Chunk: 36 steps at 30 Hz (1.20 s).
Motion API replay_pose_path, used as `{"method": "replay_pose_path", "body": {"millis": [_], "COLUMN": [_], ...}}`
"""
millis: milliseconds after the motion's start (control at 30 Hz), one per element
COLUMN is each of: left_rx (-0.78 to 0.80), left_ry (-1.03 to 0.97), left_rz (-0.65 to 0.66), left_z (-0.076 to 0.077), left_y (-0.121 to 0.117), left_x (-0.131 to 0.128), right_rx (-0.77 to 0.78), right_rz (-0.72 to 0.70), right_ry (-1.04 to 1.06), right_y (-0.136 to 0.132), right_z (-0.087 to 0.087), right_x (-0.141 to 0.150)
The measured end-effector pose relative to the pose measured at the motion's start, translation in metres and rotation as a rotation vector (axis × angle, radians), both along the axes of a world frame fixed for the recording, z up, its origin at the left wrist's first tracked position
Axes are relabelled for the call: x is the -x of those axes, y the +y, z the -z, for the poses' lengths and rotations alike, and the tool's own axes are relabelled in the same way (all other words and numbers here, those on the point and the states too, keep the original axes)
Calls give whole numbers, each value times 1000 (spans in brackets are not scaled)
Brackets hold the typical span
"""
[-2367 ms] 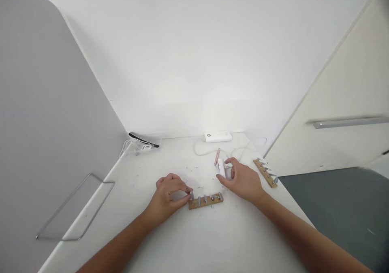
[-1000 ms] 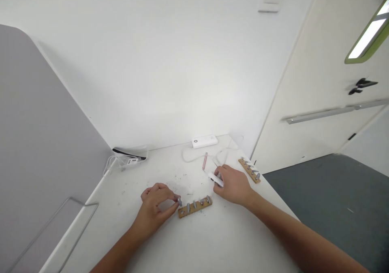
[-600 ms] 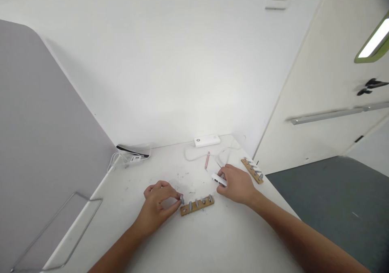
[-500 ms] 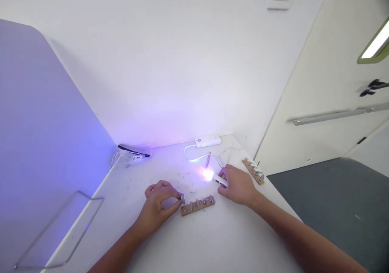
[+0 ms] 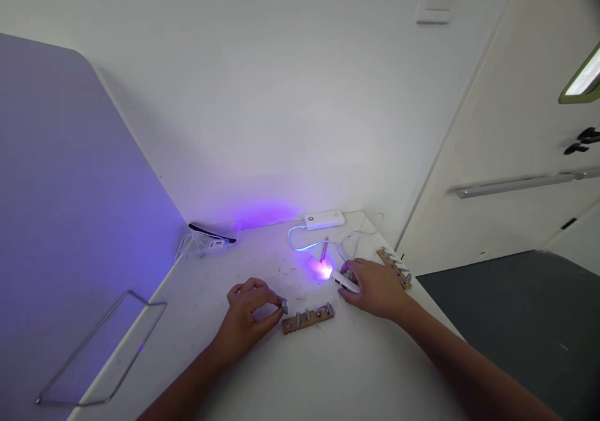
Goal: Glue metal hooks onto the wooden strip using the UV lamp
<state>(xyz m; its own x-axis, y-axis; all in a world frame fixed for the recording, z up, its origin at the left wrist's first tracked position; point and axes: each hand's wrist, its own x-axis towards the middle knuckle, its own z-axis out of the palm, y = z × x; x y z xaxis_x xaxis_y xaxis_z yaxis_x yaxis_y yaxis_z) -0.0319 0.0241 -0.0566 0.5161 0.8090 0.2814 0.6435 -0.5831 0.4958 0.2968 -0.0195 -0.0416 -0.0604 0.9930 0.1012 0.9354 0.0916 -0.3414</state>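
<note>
My left hand is closed in a pinch, thumb and forefinger holding a small grey false nail. Just right of these fingertips, a brown strip stand lies on the table with several grey false nails upright along it. My right hand wraps round a small white lamp, whose far end glows purple and white. Beyond the glow is a thin pinkish stick; its exact kind is unclear. The lamp's light does not fall directly on the nail in my left hand.
A white power bank with a lit blue cable sits against the wall. A second brown strip stand is at the table's right edge. A dark curved item and white cables occupy the back left corner. A bent metal rod frame projects at left.
Everything has shifted slightly right and down in view, and the picture is darker. Both hands keep their holds. The white lamp points a little more flatly and the glow looks smaller.
</note>
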Motion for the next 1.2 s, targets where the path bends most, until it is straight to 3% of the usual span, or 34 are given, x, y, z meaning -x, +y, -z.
{"method": "replay_pose_path", "body": {"millis": [933,1200], "left_rx": [22,28], "left_ry": [7,-2], "left_rz": [3,9], "left_z": [-2,-11], "left_y": [-3,-8], "left_x": [-1,-5], "right_rx": [29,-5], "right_rz": [29,37], "right_ry": [30,57], "right_y": [0,-1], "right_z": [1,4], "right_x": [8,9]}}
